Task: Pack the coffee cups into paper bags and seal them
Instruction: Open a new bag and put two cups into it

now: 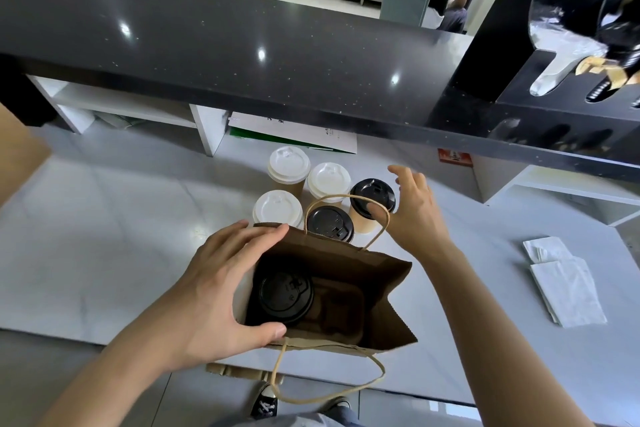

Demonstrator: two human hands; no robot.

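Left grip [221, 291]: I see it clamped on the paper bag [388, 308] rim.
Right grip [412, 208]: fingers apart, curving around the black-lidded cup [372, 199], thumb at its lid.
Bag: upright on the bench [104, 236], one cup [285, 298] inside.

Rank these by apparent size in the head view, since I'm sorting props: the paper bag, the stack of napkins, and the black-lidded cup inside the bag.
1. paper bag, clearly largest
2. stack of napkins
3. black-lidded cup, smallest; only its lid shows, so this is unsure
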